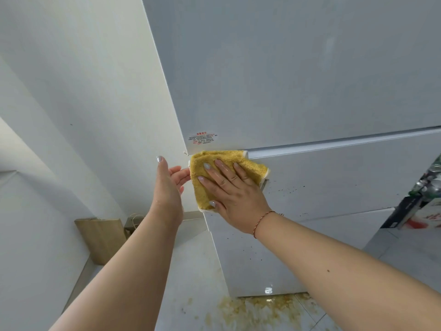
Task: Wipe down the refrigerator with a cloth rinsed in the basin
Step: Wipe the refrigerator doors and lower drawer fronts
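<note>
Down at the bottom, brownish-yellow stains (260, 306) are spread across the pale floor (191, 271) right at the foot of the refrigerator (298, 80). Moving up, a thin red string bracelet (261, 222) is worn on the right wrist. The right hand (235, 193) is laid flat, fingers spread, and a folded yellow cloth (253, 163) is pressed by it against the front left corner of the fridge, just under the seam between the upper and lower doors. Nothing is gripped there; the cloth is simply pinned by the palm and fingers. The left hand (168, 185) is held open just beside it, at the fridge's side edge, its fingertips touching or nearly touching the cloth's left border; which of the two cannot be told. Dark specks (286, 188) are scattered over the lower door to the right of the cloth. Just above, a small warning label (203, 138) with red print is stuck near the upper door's bottom corner. Farther off, a wooden board (100, 240) is leaned against the white wall (71, 91) on the left.
</note>
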